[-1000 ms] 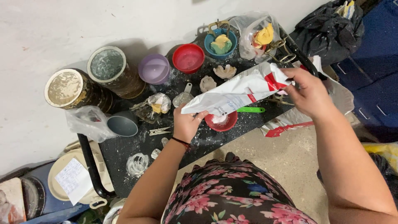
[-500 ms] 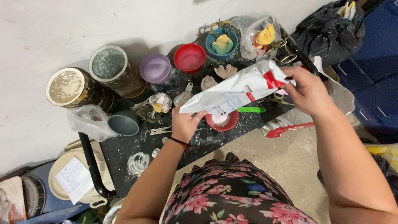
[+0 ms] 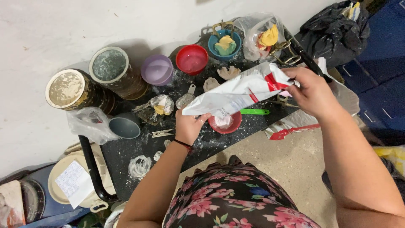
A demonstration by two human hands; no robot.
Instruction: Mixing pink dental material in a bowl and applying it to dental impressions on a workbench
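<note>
A white paper bag [image 3: 238,90] with red markings lies tilted between both hands. My left hand [image 3: 190,125] grips its lower open end, which points down at a small red bowl [image 3: 225,122] with white powder in it. My right hand [image 3: 311,93] holds the bag's raised far end. A green-handled tool [image 3: 255,112] rests by the red bowl. Everything sits on a black, powder-dusted work surface [image 3: 126,154].
Two large tins [image 3: 110,67] [image 3: 67,89], a purple bowl [image 3: 157,69], a red bowl [image 3: 192,59], a blue bowl [image 3: 225,44], a grey cup [image 3: 125,125], plastic bags [image 3: 261,36], a clothespin [image 3: 162,133] and white casts [image 3: 228,72] crowd the surface. A black bag [image 3: 333,29] lies at the right.
The bag's lower end has dropped slightly toward the small red bowl. Both hands keep their hold and have barely shifted.
</note>
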